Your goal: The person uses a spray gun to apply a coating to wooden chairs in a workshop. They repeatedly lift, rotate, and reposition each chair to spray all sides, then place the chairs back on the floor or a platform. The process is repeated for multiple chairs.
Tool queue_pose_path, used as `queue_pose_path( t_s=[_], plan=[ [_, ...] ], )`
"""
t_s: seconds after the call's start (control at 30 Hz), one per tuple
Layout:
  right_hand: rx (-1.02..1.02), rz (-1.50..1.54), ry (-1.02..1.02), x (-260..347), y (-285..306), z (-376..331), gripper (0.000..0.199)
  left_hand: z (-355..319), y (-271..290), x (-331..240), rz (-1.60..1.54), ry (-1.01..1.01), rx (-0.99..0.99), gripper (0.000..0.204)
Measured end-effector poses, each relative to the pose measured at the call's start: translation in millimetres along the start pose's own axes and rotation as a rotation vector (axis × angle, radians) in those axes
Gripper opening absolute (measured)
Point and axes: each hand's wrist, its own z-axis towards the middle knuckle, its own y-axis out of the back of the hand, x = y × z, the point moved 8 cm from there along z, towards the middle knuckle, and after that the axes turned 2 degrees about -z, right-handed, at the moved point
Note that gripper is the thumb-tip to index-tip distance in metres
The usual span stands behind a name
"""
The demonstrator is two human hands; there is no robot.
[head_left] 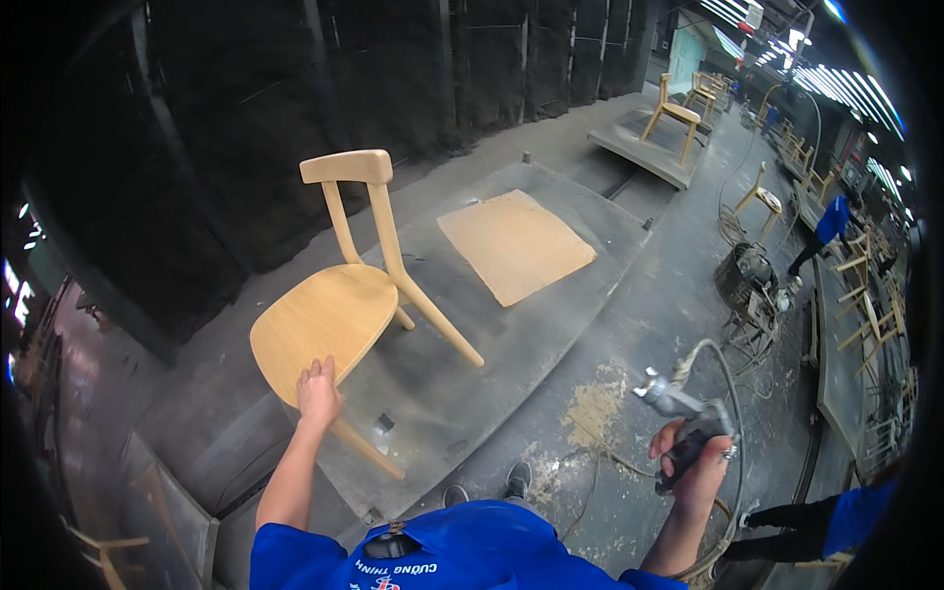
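Note:
A light wooden chair (320,320) with a rounded seat and a curved backrest stands on a grey platform (462,393), tilted in the wide view. My left hand (319,395) grips the seat's near edge, its fingers lying on top; the thumb is hidden. Off to the right, over the floor, my right hand (696,472) is wrapped round the handle of a metal spray gun (677,399). The gun's nozzle points left, toward the chair but well apart from it. A grey hose (733,379) loops beside the gun and down past my right forearm.
A tan cardboard sheet (516,246) lies on the platform behind the chair. Dark walls (393,88) rise beyond. Farther off stand another platform (644,147) with chairs, a round bucket-like container (744,273) with hoses, and a person in blue (831,221). Another person (855,516) is at lower right.

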Motion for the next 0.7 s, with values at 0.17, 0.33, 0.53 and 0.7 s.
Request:
queue_pose_path(
  t_s=[0.17,0.33,0.53,0.7],
  plan=[
    [0.109,0.08,0.103,21,-20,25,0.093,12,37,4,0.028,-0.073,-0.288,0.047],
    [0.167,-0.141,0.069,17,-46,32,0.092,37,47,39,0.082,0.076,-0.356,0.025],
    [0.189,-0.351,-0.109,-26,-48,7,0.079,49,60,81,0.004,0.136,-0.591,0.021],
    [0.134,-0.506,-0.239,-46,-38,-9,0.071,70,63,94,-0.024,0.184,-0.668,0.021]
  ],
)
